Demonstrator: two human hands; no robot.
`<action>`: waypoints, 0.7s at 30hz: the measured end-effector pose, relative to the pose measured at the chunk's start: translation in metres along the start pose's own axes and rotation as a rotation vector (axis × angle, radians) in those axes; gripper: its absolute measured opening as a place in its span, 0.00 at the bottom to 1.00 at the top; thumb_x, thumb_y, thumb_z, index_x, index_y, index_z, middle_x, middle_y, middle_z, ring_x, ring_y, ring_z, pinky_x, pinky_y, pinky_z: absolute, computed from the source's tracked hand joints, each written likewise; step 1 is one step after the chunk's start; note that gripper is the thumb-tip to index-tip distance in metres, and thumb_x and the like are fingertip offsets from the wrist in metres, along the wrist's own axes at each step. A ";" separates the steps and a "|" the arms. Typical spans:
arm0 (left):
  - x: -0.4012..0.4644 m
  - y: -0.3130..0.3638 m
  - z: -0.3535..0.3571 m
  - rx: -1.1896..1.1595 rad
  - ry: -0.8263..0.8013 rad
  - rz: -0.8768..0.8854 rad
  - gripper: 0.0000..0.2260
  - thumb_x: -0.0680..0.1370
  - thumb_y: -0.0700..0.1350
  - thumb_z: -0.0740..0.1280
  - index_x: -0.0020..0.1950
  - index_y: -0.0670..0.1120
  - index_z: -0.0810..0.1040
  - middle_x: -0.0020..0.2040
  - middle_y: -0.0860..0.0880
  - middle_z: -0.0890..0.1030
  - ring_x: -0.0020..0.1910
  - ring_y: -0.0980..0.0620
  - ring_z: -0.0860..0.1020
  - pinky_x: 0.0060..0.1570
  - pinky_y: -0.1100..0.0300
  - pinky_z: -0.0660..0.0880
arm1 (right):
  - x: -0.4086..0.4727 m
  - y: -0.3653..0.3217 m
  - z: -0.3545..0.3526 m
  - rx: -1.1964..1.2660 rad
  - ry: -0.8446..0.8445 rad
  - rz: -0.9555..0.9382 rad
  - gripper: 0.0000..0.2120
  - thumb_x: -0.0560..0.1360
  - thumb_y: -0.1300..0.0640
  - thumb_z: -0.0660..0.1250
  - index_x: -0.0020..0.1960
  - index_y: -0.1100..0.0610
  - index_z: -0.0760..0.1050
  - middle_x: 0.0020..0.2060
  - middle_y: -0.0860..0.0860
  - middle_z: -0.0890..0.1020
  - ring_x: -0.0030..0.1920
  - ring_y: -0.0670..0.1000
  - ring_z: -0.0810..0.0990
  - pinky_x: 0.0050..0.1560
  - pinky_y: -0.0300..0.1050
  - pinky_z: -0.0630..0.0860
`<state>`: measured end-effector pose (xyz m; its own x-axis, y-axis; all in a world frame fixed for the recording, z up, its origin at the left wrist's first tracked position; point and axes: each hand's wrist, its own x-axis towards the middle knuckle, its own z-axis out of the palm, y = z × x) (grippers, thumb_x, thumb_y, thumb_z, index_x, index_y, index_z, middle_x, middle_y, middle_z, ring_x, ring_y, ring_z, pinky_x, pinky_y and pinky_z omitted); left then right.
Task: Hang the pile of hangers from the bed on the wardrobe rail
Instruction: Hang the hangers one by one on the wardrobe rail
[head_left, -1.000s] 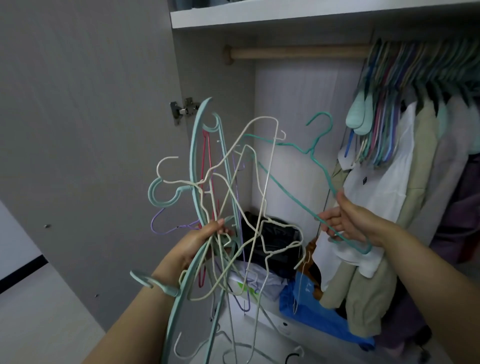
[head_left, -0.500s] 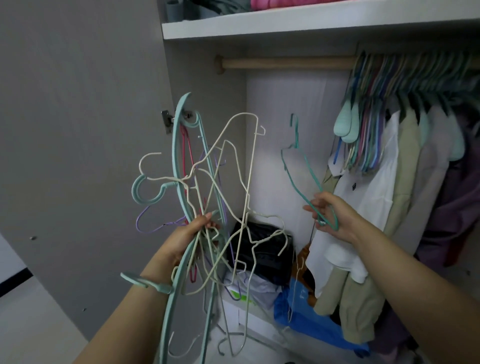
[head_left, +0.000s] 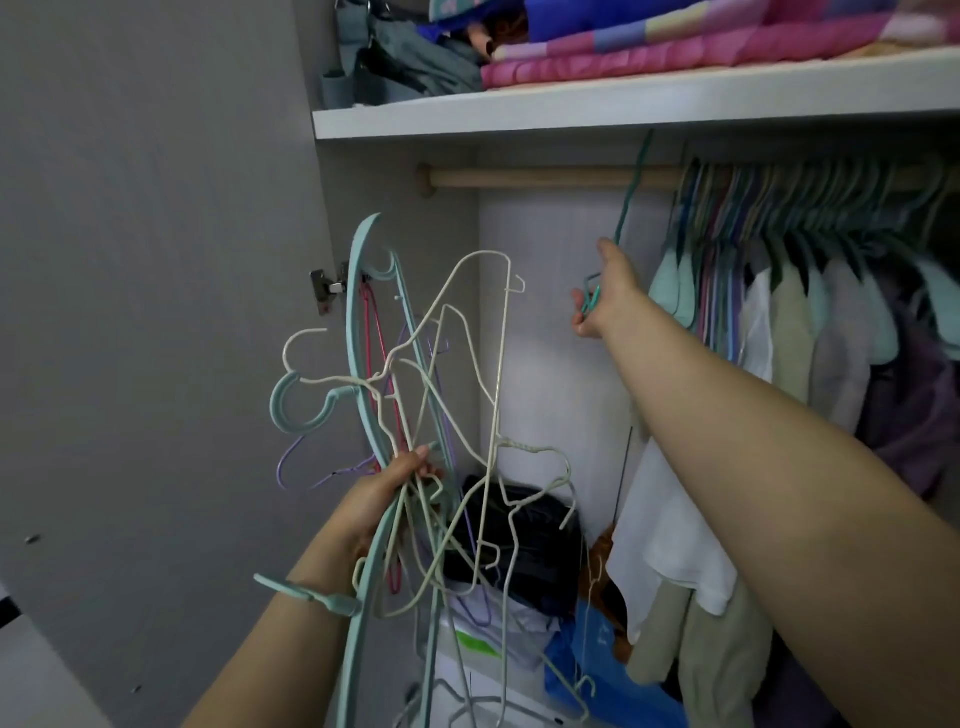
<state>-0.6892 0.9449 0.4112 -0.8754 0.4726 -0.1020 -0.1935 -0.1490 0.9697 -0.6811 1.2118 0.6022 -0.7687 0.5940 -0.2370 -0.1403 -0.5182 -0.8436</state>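
My left hand (head_left: 382, 496) grips a tangled bundle of hangers (head_left: 415, 395), cream wire, teal plastic, pink and purple ones, held upright at lower centre. My right hand (head_left: 605, 291) is raised and shut on the lower part of a single teal wire hanger (head_left: 626, 208). Its hook reaches up to the wooden wardrobe rail (head_left: 545, 178), at the bare stretch left of the row of hung hangers (head_left: 779, 208). Whether the hook rests on the rail is hard to tell.
The open grey wardrobe door (head_left: 156, 312) stands at left with a hinge (head_left: 327, 286). Clothes (head_left: 831, 338) hang at right. A white shelf (head_left: 623, 104) above the rail holds folded bedding. A black bag (head_left: 519, 540) and blue bag (head_left: 613, 675) lie on the wardrobe floor.
My right hand has lifted the teal wire hanger from chest height up to the rail. The view tilted upward. The left hand keeps its bundle in place.
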 end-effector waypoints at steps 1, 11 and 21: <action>0.001 -0.001 -0.002 -0.003 0.008 -0.013 0.14 0.75 0.52 0.69 0.46 0.41 0.82 0.45 0.37 0.81 0.39 0.42 0.81 0.40 0.53 0.77 | 0.007 -0.001 -0.004 -0.017 0.035 0.020 0.23 0.70 0.40 0.68 0.60 0.49 0.71 0.61 0.47 0.73 0.48 0.47 0.74 0.40 0.41 0.65; 0.004 -0.007 -0.019 -0.067 0.019 -0.038 0.25 0.64 0.63 0.77 0.47 0.43 0.85 0.50 0.37 0.83 0.51 0.36 0.77 0.62 0.35 0.69 | 0.029 0.012 -0.057 0.054 0.133 -0.084 0.17 0.72 0.45 0.66 0.57 0.51 0.74 0.52 0.49 0.74 0.48 0.48 0.72 0.37 0.39 0.69; 0.013 -0.022 -0.012 -0.092 -0.042 -0.038 0.23 0.72 0.58 0.72 0.54 0.39 0.82 0.53 0.38 0.82 0.51 0.40 0.80 0.63 0.41 0.70 | -0.015 0.160 -0.102 -0.794 -0.006 -0.479 0.13 0.79 0.49 0.61 0.57 0.56 0.76 0.50 0.51 0.76 0.48 0.48 0.74 0.50 0.41 0.69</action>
<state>-0.7017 0.9440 0.3862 -0.8476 0.5150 -0.1275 -0.2681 -0.2085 0.9406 -0.6285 1.1827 0.4219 -0.7426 0.6317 0.2225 0.0231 0.3562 -0.9341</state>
